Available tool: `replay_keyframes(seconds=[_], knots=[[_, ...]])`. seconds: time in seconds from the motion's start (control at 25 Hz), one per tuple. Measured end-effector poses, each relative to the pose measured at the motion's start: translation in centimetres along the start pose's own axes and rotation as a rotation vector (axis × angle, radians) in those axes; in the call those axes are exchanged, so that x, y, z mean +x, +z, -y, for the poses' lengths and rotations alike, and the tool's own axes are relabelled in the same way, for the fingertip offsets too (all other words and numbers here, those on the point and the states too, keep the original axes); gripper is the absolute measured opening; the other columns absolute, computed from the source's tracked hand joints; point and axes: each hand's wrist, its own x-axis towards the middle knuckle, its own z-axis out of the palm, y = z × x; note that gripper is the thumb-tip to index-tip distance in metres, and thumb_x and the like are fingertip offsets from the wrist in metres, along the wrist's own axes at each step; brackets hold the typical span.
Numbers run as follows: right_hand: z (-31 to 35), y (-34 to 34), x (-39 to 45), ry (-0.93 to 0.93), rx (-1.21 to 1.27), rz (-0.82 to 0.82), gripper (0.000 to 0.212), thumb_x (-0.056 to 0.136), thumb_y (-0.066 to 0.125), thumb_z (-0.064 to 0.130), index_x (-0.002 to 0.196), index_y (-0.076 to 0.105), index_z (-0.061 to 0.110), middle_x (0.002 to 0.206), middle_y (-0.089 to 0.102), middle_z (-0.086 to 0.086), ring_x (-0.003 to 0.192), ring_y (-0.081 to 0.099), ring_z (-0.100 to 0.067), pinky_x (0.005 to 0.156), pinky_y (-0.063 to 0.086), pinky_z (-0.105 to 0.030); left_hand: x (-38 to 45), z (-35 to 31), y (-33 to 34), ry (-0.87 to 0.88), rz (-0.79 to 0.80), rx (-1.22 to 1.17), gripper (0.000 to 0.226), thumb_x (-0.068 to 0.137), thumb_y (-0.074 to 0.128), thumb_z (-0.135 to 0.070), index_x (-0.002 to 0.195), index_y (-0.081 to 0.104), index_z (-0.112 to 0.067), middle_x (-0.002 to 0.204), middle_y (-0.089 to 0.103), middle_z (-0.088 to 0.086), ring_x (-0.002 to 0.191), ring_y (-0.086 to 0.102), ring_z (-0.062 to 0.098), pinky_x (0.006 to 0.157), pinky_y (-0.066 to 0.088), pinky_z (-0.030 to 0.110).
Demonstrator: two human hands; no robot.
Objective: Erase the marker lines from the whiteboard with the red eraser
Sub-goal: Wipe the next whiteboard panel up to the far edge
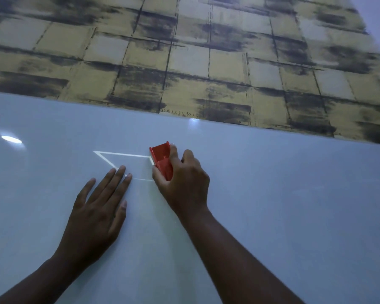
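The glossy white whiteboard [272, 205] lies flat, and most of the job looks undone. Pale marker lines [123, 154] form a four-sided outline near the board's middle: the top stroke runs bright from its left corner toward three o'clock, a slanting left stroke drops toward five o'clock, and a fainter bottom stroke shows between the two hands. The right side of the outline is hidden under the tool, so I cannot tell whether it is already wiped.

The right hand [182, 183] has its grip clamped on the red plastic block eraser [161, 160], thumb on the near-left edge and fingers curled over the far side, pressing it flat at the outline's right corner. The left hand [97, 207] rests at seven o'clock from the eraser, fingers straight and spread on the board, tips touching the lower left corner of the outline, apparently steadying the board.

Beyond the board, at twelve o'clock, lies a yellow-and-black chequered mat [184, 51].
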Motion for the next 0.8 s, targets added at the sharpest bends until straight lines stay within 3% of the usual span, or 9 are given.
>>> replay_keyframes(seconds=[0.08, 0.24, 0.48, 0.68, 0.8], knots=[[-1.5, -0.5, 3.0, 0.011, -0.044, 0.009, 0.071, 0.09, 0.058, 0.062, 0.147, 0.051, 0.02, 0.099, 0.057, -0.007, 0.082, 0.063, -0.026, 0.066, 0.057, -0.037, -0.2, 0.1, -0.2, 0.01, -0.026, 0.01, 0.06, 0.109, 0.03, -0.032, 0.165, 0.036, -0.013, 0.175, 0.028, 0.002, 0.162, 0.027, 0.02, 0.128, 0.024, 0.049], [-7.7, -2.4, 6.6, 0.259, -0.118, -0.01, 0.073, 0.09, 0.056, 0.066, 0.152, 0.046, 0.029, 0.098, 0.052, -0.006, 0.083, 0.062, -0.026, 0.071, 0.053, -0.035, 0.1, 0.3, -0.5, 0.007, -0.042, -0.004, 0.059, 0.109, 0.029, -0.031, 0.164, 0.04, -0.013, 0.174, 0.031, 0.0, 0.16, 0.031, 0.018, 0.125, 0.029, 0.05], [-16.7, -7.1, 2.2, 0.567, -0.204, -0.189, 0.068, 0.093, 0.06, 0.06, 0.15, 0.05, 0.023, 0.091, 0.047, -0.006, 0.076, 0.05, -0.025, 0.07, 0.042, -0.033, 0.0, 0.8, -0.7, 0.044, -0.05, 0.0, 0.059, 0.108, 0.03, -0.03, 0.164, 0.04, -0.014, 0.174, 0.032, 0.001, 0.159, 0.034, 0.018, 0.126, 0.03, 0.05], [-13.5, -7.3, -3.9, 0.593, -0.158, -0.177, 0.067, 0.092, 0.063, 0.057, 0.149, 0.051, 0.025, 0.091, 0.052, -0.007, 0.078, 0.06, -0.03, 0.073, 0.053, -0.038, -0.6, 0.4, -0.7, 0.028, -0.025, -0.013, 0.06, 0.107, 0.034, -0.029, 0.164, 0.038, -0.011, 0.175, 0.03, 0.005, 0.16, 0.032, 0.022, 0.128, 0.028, 0.054], [-7.5, -5.5, -8.5, 0.485, -0.135, -0.13, 0.064, 0.088, 0.065, 0.054, 0.145, 0.057, 0.026, 0.087, 0.048, -0.005, 0.072, 0.059, -0.029, 0.063, 0.052, -0.038, -1.3, 0.1, -0.6, 0.017, -0.017, -0.02, 0.061, 0.107, 0.033, -0.03, 0.165, 0.036, -0.01, 0.175, 0.029, 0.007, 0.161, 0.03, 0.024, 0.129, 0.026, 0.055]])
